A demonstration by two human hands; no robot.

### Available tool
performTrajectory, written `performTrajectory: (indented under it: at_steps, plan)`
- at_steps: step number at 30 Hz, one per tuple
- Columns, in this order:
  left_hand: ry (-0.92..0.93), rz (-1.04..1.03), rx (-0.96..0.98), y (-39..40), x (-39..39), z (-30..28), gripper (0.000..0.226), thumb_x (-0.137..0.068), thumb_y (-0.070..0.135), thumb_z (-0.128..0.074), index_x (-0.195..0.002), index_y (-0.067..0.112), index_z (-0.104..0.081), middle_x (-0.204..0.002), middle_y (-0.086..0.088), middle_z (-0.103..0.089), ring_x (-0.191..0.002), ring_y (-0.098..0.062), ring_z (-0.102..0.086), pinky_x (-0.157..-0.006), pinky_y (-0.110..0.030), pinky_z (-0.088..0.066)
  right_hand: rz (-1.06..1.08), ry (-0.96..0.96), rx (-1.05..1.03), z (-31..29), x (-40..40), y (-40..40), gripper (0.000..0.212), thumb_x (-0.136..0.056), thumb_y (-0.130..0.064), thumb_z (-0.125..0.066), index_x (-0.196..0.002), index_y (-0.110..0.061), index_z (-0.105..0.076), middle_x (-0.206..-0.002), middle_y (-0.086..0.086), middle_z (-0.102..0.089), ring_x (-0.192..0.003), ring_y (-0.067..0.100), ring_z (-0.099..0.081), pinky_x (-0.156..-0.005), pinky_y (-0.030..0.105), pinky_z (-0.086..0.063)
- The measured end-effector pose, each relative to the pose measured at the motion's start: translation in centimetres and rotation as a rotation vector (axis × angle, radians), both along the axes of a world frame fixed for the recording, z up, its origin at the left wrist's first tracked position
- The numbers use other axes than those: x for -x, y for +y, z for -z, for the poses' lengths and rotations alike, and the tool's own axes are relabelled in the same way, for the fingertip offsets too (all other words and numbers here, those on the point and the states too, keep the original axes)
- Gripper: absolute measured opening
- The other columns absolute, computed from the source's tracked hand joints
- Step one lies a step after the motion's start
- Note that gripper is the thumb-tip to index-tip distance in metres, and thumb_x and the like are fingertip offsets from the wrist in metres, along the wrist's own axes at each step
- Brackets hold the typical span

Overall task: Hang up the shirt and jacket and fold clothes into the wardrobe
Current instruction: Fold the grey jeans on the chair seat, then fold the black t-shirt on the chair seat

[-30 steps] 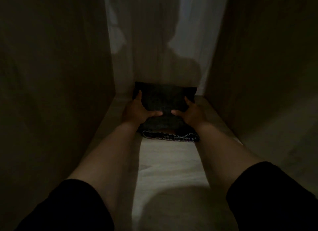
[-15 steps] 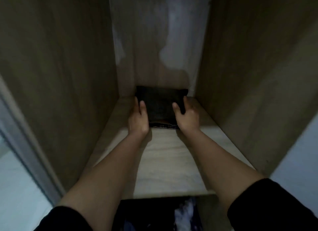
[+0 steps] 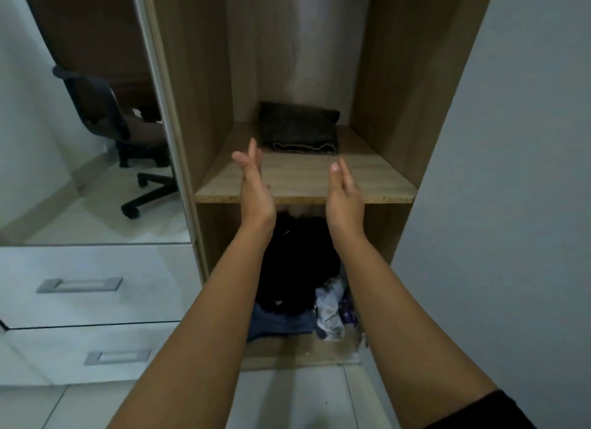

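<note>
A dark folded garment lies at the back of the wardrobe's wooden shelf, against the rear wall. My left hand and my right hand hover in front of the shelf's front edge, fingers straight, palms facing each other, holding nothing. Both are clear of the garment. Below the shelf, a loose heap of dark clothes sits in the lower compartment, with a blue piece and a patterned white piece beside it.
A mirrored door on the left reflects an office chair. White drawers with metal handles stand below it. A white wardrobe panel rises at the right. Pale floor tiles lie in front.
Both hands let go of the folded garment and drew back out of the wardrobe. The view pulled back too, now showing the shelf's edge and the lower compartment.
</note>
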State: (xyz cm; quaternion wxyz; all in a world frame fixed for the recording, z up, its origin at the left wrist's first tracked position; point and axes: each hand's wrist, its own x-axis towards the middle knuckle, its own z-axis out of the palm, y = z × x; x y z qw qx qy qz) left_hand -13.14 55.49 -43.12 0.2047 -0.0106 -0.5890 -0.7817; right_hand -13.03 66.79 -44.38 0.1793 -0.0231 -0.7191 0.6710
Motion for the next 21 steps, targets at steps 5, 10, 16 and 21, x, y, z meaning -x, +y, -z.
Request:
performTrajectory:
  at_steps: [5,10,16,21]
  plan:
    - [-0.003,0.03,-0.049,0.1,-2.5,1.1,0.063,-0.096,0.049,0.006,-0.148,0.031,-0.024,-0.153,0.005,-0.03,-0.143,-0.012,-0.022,-0.117,-0.04,-0.014,-0.039,-0.028,0.049,0.4,-3.1,-1.1,0.048,-0.098,-0.045,-0.038,-0.144,-0.033,-0.035,-0.151,-0.008,-0.034,-0.137,0.008,-0.031,-0.101,0.017,-0.024]
    - [-0.197,0.032,-0.06,0.0,-5.5,-2.6,0.061,-0.096,0.048,0.006,-0.147,0.033,-0.023,-0.152,0.006,-0.031,-0.142,-0.01,-0.021,-0.119,-0.044,-0.011,-0.032,-0.189,0.021,-4.2,-5.6,-1.5,0.047,-0.099,-0.042,-0.038,-0.145,-0.031,-0.035,-0.151,-0.009,-0.035,-0.137,0.007,-0.031,-0.1,0.015,-0.024]
    - [-0.186,0.029,0.035,-0.6,-8.1,-15.6,0.103,-0.057,0.086,-0.005,-0.147,0.038,-0.021,-0.153,0.006,-0.03,-0.142,-0.01,-0.021,-0.112,-0.035,-0.013,-0.083,-0.223,0.017,-16.6,-7.9,-2.1,0.048,-0.098,-0.046,-0.039,-0.144,-0.034,-0.034,-0.151,-0.009,-0.033,-0.137,0.007,-0.032,-0.1,0.018,-0.025]
    - [-0.184,-0.04,0.055,-1.2,-9.7,-27.5,0.074,-0.084,0.068,0.004,-0.147,0.038,-0.022,-0.151,0.007,-0.032,-0.142,-0.012,-0.021,-0.118,-0.048,-0.009,-0.131,-0.205,-0.004,-28.4,-9.7,-2.9,0.049,-0.097,-0.049,-0.037,-0.144,-0.037,-0.032,-0.152,-0.009,-0.031,-0.138,0.009,-0.03,-0.101,0.022,-0.025]
